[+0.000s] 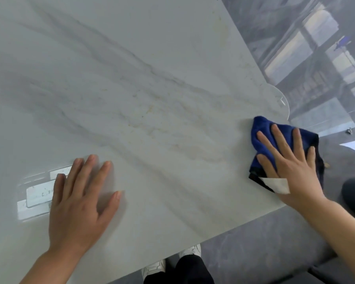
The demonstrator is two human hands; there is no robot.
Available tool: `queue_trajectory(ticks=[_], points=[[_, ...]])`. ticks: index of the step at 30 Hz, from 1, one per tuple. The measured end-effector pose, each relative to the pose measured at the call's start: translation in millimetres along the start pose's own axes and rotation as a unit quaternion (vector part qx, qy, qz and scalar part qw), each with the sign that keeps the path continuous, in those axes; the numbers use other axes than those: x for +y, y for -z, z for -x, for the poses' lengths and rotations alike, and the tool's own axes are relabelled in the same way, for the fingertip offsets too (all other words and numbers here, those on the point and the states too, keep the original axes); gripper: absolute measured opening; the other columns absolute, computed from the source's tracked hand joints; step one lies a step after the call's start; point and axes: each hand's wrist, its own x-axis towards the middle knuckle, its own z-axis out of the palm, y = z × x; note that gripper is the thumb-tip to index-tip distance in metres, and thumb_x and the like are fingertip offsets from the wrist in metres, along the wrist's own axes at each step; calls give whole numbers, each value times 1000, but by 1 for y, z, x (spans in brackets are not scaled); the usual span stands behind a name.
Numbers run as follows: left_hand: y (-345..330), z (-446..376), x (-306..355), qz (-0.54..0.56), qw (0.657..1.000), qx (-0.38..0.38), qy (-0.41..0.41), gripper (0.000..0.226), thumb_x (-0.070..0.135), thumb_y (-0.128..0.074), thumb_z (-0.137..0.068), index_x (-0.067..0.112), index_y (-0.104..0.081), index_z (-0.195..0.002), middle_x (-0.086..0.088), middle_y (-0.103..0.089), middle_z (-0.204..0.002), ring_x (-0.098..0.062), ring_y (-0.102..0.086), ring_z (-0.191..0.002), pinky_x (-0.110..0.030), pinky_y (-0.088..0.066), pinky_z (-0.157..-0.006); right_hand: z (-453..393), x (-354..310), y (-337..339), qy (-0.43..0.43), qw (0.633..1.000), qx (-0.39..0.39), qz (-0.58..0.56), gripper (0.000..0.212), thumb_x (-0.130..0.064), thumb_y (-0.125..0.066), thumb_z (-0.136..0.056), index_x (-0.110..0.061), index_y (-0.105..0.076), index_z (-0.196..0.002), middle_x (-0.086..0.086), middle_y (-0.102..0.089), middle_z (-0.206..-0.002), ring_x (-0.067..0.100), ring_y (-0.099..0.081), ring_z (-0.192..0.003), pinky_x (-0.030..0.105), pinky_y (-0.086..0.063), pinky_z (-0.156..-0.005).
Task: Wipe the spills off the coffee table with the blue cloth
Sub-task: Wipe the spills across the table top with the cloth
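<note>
A bunched deep-blue cloth (283,138) with a white tag is pressed flat under the right hand (291,162), fingers spread; the left hand (80,199) is rested open on the table (152,99), nothing held.

You are in what looks like a home living room. Under your fingers lies a low table (143,83) with a pale marble-look top, grey veins running away from your fingertips. Past the fingers on your right, a glossy grey floor (324,64) mirrors large windows. Behind your wrists, your white shoes (190,252) stand on that floor.
</note>
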Motion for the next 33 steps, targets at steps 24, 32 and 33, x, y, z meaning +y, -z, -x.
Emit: queue_trajectory(ticks=[24,32,33], points=[[5,-1,2,2,1000,-29,3,74,63,-14,-90,16,-48,-136,-13,-42,-145,-31,-31,-137,-52,-21,-109,91,-22,-5,-31,999,23,-8,86,-71,-13,-86,-9,-54,-129,14,-45,-140,36,-37,-132,57,-36,-102],[5,-2,2,0,999,-32,0,74,63,-14,-90,16,-46,-137,-13,-40,-146,-31,-29,-138,-51,-19,-110,90,-20,-12,-3,998,64,-12,73,-53,-13,-96,-4,-60,-122,20,-52,-132,46,-43,-125,61,-42,-94],[6,-2,2,-1,999,-35,1,74,63,-14,-90,15,-46,-137,-13,-40,-146,-31,-29,-138,-51,-19,-110,88,-20,-11,8,997,81,-8,66,-47,-18,-98,-2,-64,-115,22,-57,-126,47,-49,-119,60,-45,-89]])
